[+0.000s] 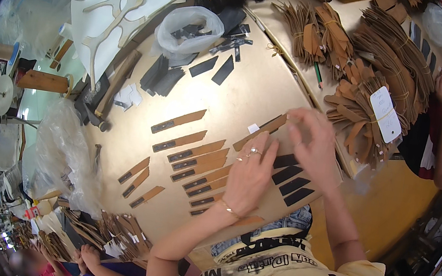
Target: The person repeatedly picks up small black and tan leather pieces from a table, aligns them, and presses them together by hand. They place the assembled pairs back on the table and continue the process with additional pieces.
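Note:
A narrow brown strip with a dark edge (272, 128) lies slantwise on the table in front of my hands. My left hand (251, 173), with rings on its fingers, rests its stretched fingertips at the strip's near end. At the far end my right hand (313, 142) has bent fingers spread apart, its fingertips close to the strip. A small white label (253, 127) sits beside the strip. Left of my left hand lie several brown pieces with black patches (189, 139), partly covered by my wrist. Several black pieces (291, 182) are fanned below my right hand.
A plastic bag of black scraps (188, 29) stands at the back, near stacked black pieces (162, 76). Tied brown bundles (392, 66) and a written tag (385, 114) are at the right. A green pencil (318, 75) lies there. Other people work at both sides.

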Available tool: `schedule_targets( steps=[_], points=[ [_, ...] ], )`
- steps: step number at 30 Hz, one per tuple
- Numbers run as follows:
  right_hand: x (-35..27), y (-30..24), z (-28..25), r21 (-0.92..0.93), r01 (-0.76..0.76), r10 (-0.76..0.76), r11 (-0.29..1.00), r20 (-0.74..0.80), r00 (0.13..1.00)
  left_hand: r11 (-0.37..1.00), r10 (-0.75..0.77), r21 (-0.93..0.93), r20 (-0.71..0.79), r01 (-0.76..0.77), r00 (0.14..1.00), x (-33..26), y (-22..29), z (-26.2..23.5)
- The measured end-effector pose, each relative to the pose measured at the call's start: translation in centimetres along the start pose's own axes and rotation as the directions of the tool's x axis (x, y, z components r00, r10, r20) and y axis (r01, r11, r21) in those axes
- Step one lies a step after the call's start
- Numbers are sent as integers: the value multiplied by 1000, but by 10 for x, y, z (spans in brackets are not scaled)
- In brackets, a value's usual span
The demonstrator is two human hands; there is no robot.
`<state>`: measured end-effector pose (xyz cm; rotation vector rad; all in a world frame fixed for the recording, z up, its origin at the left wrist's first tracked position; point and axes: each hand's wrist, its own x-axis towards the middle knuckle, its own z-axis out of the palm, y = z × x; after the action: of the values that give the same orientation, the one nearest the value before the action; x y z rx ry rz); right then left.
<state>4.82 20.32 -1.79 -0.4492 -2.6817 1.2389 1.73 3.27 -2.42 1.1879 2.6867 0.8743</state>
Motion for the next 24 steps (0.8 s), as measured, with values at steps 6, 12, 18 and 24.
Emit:
schedule_targets(
  steps=[6, 12, 18, 24],
  points=[
    [18, 10, 2, -250, 93, -116, 964, -80, 990, 980, -149, 140, 48, 141, 988, 5, 12, 33],
    [18, 12, 7, -206, 90, -112, 974, -100, 989, 992, -95, 78, 7, 95, 995, 3, 10, 42],
    [7, 0, 5, -65, 251, -252, 966, -17, 968, 993, -99, 68, -11, 99, 995, 2, 8, 48],
    [3, -7, -3, 186, 139, -146, 973, 23, 989, 994, -107, 34, -17, 108, 994, 1, 8, 47]
  ],
)
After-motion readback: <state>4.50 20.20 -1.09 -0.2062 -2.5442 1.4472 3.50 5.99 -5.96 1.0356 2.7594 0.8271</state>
